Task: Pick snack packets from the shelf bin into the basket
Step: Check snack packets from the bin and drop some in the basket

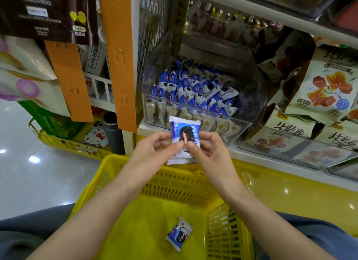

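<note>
A blue and white snack packet (184, 131) with a dark cookie picture is held upright between both hands, above the far rim of the yellow basket (116, 162). My left hand (155, 149) pinches its left side and my right hand (207, 149) pinches its right side. Behind them a clear shelf bin (249, 112) holds several packets of the same kind (193, 91). One such packet (179, 233) lies on the basket's floor.
Large snack bags (327, 89) fill the shelf to the right of the bin. Orange hanging strips (120, 56) and more bags hang at left. A second yellow basket (64, 141) with goods sits on the shiny floor at left.
</note>
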Action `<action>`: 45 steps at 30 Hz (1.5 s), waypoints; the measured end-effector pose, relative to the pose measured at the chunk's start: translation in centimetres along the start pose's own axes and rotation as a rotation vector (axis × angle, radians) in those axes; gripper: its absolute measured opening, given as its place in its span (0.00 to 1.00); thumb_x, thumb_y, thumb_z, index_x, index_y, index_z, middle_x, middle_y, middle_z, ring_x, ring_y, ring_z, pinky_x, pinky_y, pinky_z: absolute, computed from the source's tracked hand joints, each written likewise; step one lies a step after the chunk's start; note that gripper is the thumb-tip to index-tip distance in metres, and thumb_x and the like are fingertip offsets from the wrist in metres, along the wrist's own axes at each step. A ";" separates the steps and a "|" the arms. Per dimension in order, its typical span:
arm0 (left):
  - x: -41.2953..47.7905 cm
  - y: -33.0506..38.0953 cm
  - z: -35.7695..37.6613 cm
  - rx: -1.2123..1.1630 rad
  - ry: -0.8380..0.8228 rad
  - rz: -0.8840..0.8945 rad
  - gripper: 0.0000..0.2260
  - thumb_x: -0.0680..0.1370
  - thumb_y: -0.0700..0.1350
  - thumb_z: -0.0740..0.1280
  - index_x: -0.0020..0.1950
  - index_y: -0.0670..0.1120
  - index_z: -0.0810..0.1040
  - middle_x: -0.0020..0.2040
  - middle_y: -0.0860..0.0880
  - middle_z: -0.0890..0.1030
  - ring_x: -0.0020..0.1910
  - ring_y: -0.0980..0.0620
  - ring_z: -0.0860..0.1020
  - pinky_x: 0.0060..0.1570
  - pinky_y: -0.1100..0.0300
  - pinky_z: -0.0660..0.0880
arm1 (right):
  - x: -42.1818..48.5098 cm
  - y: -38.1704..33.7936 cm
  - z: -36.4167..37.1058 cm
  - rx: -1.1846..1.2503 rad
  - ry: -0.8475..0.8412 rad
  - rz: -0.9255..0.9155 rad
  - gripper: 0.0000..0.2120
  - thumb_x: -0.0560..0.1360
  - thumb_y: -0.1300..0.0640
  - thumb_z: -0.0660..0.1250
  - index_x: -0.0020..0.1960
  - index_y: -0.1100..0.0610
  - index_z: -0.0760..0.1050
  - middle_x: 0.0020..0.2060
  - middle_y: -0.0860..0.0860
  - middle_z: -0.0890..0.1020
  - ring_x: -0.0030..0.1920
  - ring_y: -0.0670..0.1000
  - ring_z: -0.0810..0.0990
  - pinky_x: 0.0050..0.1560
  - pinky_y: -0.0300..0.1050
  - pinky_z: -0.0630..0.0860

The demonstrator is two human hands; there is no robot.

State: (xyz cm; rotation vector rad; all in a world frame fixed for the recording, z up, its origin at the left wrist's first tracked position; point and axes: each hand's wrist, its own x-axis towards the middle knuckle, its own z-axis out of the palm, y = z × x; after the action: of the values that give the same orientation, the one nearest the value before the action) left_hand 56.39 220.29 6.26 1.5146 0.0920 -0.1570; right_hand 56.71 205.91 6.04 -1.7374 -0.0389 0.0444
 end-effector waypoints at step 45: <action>-0.4 3.3 -2.0 -0.215 0.095 0.173 0.18 0.63 0.54 0.68 0.52 0.52 0.75 0.49 0.52 0.82 0.43 0.64 0.80 0.36 0.72 0.73 | 4.5 -7.7 -2.6 -0.397 -0.038 -0.146 0.04 0.73 0.53 0.69 0.43 0.53 0.79 0.32 0.44 0.80 0.31 0.38 0.74 0.34 0.33 0.72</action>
State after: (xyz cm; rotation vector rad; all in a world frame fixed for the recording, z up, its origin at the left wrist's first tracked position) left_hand 56.63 222.47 9.45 1.3082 0.0510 0.0624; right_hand 61.33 204.90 13.99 -2.1257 -0.2149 -0.0406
